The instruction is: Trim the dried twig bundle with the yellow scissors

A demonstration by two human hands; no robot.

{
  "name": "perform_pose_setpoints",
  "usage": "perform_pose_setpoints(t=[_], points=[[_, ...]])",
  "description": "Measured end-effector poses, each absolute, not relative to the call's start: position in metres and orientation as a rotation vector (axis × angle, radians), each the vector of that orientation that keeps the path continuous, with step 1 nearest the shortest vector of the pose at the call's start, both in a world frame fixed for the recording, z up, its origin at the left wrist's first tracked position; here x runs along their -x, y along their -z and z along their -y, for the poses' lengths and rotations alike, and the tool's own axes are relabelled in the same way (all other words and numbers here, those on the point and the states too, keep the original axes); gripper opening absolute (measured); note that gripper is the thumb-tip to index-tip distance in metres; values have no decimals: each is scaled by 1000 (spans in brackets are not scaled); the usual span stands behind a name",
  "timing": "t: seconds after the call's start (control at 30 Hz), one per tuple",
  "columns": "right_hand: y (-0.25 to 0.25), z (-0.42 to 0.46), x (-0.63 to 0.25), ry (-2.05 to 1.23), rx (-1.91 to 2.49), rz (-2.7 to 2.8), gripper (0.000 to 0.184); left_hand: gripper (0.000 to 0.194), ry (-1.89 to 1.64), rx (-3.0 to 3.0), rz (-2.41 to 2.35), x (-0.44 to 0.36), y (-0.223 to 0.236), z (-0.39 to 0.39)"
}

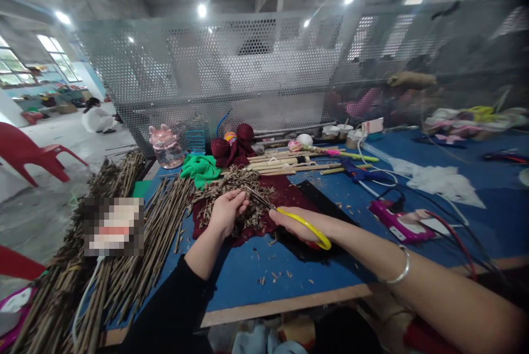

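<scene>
My right hand point(291, 224) grips a pair of scissors point(308, 225) with yellow handles. Their thin blades point up and left, toward the fingertips of my left hand point(226, 212). That left hand is closed in a pinch, and whatever lies between the fingers is too small to make out. Beneath and behind both hands spreads a heap of dry brown leaves point(215, 191) on a dark red cloth point(289, 200). A black sheet point(326, 208) lies partly under the right forearm. Small leaf scraps dot the blue tabletop point(248, 288) in front.
Long dry stalks point(144, 238) bundle along the left edge. Behind the leaves sit a green cloth point(201, 169), a pink-lidded jar point(167, 147) and several sticks point(281, 164). A blue glue gun point(359, 171), cables and a purple power strip point(399, 222) occupy the right.
</scene>
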State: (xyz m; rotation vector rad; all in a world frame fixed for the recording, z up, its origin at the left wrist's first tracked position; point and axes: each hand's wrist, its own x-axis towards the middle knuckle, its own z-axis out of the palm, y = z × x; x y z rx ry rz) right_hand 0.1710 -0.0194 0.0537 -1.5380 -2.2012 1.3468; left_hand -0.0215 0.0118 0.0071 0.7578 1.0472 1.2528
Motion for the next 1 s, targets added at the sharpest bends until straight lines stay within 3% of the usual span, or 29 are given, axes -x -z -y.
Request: perform_pose_setpoints(t=[0.17, 0.37, 0.77, 0.9, 1.0], points=[[-53, 17, -167, -965, 1388, 2431, 59, 15, -1107, -762, -975, 19, -8, -7], [-43, 13, -164, -764, 1503, 2448, 57, 20, -995, -822, -1102, 22, -4, -10], [-36, 7, -170, -723, 1509, 2460, 56, 22, -1105, -1131, -1373, 27, -3, -10], [-38, 0, -171, -686, 1511, 2420, 53, 14, -1193, -959, -1252, 26, -2, -13], [-43, -14, -170, -662, 1447, 2401, 52, 19, -1247, -726, -1099, 25, -3, -15]])
